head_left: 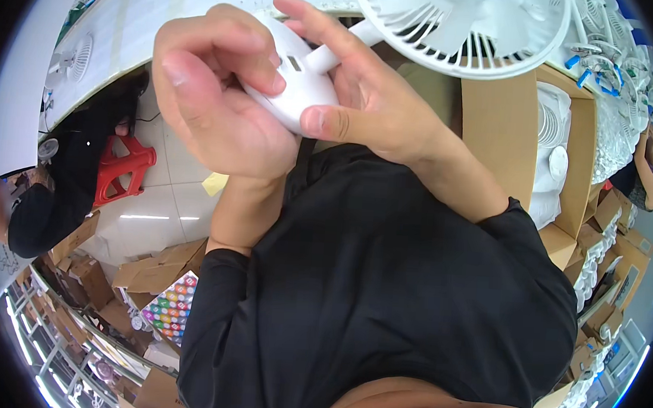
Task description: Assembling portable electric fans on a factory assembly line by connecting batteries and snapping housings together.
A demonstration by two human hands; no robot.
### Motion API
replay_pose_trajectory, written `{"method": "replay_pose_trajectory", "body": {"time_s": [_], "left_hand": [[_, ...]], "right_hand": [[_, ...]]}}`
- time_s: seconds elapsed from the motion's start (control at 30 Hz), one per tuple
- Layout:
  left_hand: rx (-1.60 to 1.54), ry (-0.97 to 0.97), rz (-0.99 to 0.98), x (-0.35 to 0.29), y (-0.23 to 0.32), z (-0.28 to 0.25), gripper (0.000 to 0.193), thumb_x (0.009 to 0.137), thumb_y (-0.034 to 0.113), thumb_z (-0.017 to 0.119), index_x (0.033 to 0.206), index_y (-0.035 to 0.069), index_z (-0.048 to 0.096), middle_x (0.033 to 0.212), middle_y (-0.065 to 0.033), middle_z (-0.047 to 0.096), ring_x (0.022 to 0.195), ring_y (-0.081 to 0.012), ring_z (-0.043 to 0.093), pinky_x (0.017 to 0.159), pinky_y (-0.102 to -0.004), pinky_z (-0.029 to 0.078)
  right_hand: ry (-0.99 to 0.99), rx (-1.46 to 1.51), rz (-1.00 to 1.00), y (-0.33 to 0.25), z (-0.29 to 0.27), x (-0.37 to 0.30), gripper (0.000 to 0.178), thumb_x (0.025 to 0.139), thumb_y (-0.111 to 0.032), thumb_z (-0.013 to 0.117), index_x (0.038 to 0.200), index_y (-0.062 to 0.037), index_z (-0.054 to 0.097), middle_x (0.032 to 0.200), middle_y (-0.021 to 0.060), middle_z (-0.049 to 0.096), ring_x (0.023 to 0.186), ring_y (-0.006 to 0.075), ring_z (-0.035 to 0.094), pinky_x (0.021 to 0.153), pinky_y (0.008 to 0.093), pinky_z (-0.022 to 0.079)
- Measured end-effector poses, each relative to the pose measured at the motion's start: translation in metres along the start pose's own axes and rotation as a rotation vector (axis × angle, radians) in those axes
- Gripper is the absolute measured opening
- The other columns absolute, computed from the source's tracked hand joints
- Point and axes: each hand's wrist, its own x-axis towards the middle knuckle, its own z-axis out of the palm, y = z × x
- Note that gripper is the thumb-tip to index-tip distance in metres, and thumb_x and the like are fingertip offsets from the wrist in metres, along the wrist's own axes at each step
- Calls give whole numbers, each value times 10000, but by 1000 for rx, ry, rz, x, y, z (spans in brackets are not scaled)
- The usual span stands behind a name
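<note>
A white desk fan (311, 94) is held up in front of my chest, tilted, with its rounded base between my hands. Its short stem leads up to the right to a round caged head (456, 40) at the top of the view. My left hand (218, 85) curls around the base from the left, its fingertips pressing on it. From the other side my right hand (378, 95) grips the base, thumb on the near edge and fingers behind the stem. A small dark slot shows on the base near the stem. The base's far side is hidden by my hands.
Behind my hands stretches a white worktable (182, 1). At the right an open cardboard box (499, 132) holds white parts, beside many more fans (633, 73). To the left are a red stool (123, 169), another small fan (77, 58) and a person in black (66, 180).
</note>
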Motion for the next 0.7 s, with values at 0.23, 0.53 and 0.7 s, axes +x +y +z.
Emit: {"method": "replay_pose_trajectory", "body": {"time_s": [0.23,0.53,0.7], "left_hand": [[6,17,-139,1,2,-6,489,1050,369,261,862,39,568,593,-18,477,545,-74,392,566,-204,333],[-5,-64,-40,-6,10,-12,469,1043,359,249,801,76,534,577,-9,438,651,-147,392,666,-285,327],[-132,113,-306,1,-3,-7,556,1051,413,240,803,47,577,630,-34,520,569,-114,424,607,-252,388]], "right_hand": [[44,222,-34,9,12,-5,894,761,-168,769,1509,-60,291,1404,231,428,1234,289,451,1055,357,358],[-111,-94,-2,0,6,5,927,766,-173,761,1515,-23,237,1449,240,382,1303,309,418,1083,366,341],[-24,179,-118,20,10,0,910,771,-172,748,1511,-27,238,1435,247,394,1283,316,436,1072,368,353]]}}
